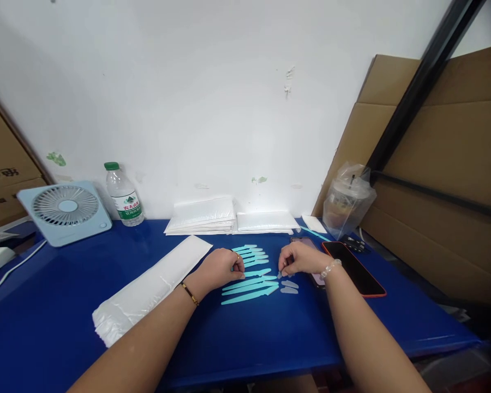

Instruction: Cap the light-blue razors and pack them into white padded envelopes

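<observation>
Several turquoise eyebrow razors [249,297] lie side by side on the blue table, heads to the right. My left hand [225,267] is closed at the handle end of one razor [257,272] in the middle of the row; its fingertips partly hide that handle. Just right of the razor heads, my right hand [297,258] pinches a small translucent blade cap [280,275], mostly covered by the fingers. Below that hand, two loose translucent caps [289,284] lie on the table. More razors [251,255] sit in the upper group beyond my left fingers.
A long white padded pouch [155,289] lies left of my left hand. White packets [202,215] are stacked by the wall. A fan [65,213] and a water bottle [125,196] stand left. Two phones [354,270] and a bagged drink cup [346,204] are right.
</observation>
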`<control>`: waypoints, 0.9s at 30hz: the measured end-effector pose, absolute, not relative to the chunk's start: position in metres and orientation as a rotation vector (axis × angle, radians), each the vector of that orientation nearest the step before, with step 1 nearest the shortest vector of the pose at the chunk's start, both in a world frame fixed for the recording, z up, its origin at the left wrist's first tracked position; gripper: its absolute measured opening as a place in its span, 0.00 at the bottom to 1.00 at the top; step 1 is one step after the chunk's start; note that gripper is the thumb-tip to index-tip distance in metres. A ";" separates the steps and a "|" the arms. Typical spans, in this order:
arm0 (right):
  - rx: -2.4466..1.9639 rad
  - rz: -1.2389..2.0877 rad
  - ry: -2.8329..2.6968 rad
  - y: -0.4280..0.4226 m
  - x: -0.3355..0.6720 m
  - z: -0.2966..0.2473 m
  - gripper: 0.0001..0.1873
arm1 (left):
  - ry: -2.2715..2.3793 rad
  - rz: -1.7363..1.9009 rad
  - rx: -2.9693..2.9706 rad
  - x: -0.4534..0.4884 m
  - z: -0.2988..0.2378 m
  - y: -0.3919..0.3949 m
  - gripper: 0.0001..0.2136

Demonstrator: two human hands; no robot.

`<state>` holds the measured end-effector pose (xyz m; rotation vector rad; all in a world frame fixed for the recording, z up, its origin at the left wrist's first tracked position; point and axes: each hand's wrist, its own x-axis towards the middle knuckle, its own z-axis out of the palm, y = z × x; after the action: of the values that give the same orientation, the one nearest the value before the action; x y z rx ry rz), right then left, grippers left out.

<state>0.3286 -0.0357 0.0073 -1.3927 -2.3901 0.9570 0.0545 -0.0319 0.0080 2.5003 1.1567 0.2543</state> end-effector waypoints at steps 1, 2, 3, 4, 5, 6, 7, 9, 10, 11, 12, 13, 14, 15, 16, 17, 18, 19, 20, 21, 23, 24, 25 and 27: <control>-1.406 0.931 -2.372 -0.034 0.328 0.005 0.10 | 1.170 0.250 2.492 0.055 0.008 -0.032 0.07; -1.411 0.899 -2.356 -0.033 0.327 0.004 0.10 | 1.179 0.246 2.485 0.055 0.007 -0.032 0.07; -1.403 0.870 -2.349 -0.031 0.326 0.002 0.10 | 1.183 0.244 2.483 0.056 0.007 -0.032 0.07; -1.383 0.849 -2.347 -0.031 0.325 0.001 0.11 | 1.186 0.245 2.484 0.056 0.007 -0.032 0.07; -1.353 0.839 -2.352 -0.030 0.323 0.000 0.11 | 1.191 0.251 2.487 0.056 0.007 -0.032 0.07; -1.322 0.833 -2.360 -0.030 0.321 0.000 0.11 | 1.193 0.257 2.491 0.056 0.006 -0.032 0.07; -1.295 0.821 -2.367 -0.030 0.319 -0.001 0.11 | 1.191 0.265 2.497 0.056 0.006 -0.032 0.07; -1.259 0.771 -2.372 -0.030 0.313 -0.003 0.11 | 1.181 0.277 2.509 0.056 0.004 -0.031 0.07; -1.245 0.749 -2.371 -0.030 0.309 -0.004 0.11 | 1.173 0.281 2.514 0.056 0.003 -0.030 0.07; -1.231 0.736 -2.370 -0.030 0.306 -0.006 0.11 | 1.165 0.286 2.520 0.056 0.002 -0.030 0.07; -1.219 0.728 -2.365 -0.029 0.302 -0.008 0.11 | 1.160 0.289 2.523 0.057 0.001 -0.029 0.07; -1.211 0.722 -2.361 -0.029 0.298 -0.009 0.11 | 1.158 0.293 2.525 0.057 0.000 -0.028 0.06; -1.206 0.715 -2.354 -0.028 0.295 -0.011 0.10 | 1.158 0.297 2.530 0.058 -0.001 -0.028 0.06; -1.205 0.707 -2.348 -0.028 0.292 -0.012 0.10 | 1.161 0.300 2.538 0.058 -0.002 -0.027 0.06; -1.207 0.703 -2.342 -0.028 0.291 -0.011 0.10 | 1.167 0.305 2.551 0.058 -0.002 -0.027 0.06; -1.211 0.701 -2.337 -0.028 0.292 -0.010 0.10 | 1.180 0.318 2.568 0.058 -0.001 -0.027 0.06; -1.219 0.701 -2.334 -0.029 0.294 -0.007 0.10 | 1.196 0.340 2.586 0.058 0.000 -0.027 0.05; -1.231 0.701 -2.330 -0.030 0.299 -0.003 0.10 | 1.210 0.367 2.597 0.058 0.001 -0.028 0.06; -1.248 0.702 -2.326 -0.032 0.305 0.001 0.10 | 1.213 0.391 2.593 0.057 0.003 -0.029 0.07; -1.270 0.705 -2.329 -0.034 0.313 0.006 0.10 | 1.202 0.401 2.576 0.056 0.005 -0.030 0.08; -1.334 0.725 -2.361 -0.038 0.330 0.013 0.10 | 1.146 0.370 2.528 0.055 0.008 -0.033 0.10; -1.386 0.722 -2.385 -0.039 0.337 0.015 0.11 | 1.112 0.333 2.509 0.055 0.009 -0.034 0.11; -1.441 0.728 -2.404 -0.039 0.342 0.016 0.11 | 1.084 0.291 2.496 0.055 0.009 -0.035 0.12; -1.519 0.792 -2.415 -0.038 0.346 0.013 0.12 | 1.065 0.233 2.492 0.055 0.008 -0.036 0.10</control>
<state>0.3461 -0.0382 0.0128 -1.5186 -2.4150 0.7922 0.0552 -0.0356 0.0084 2.4918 1.0646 0.2327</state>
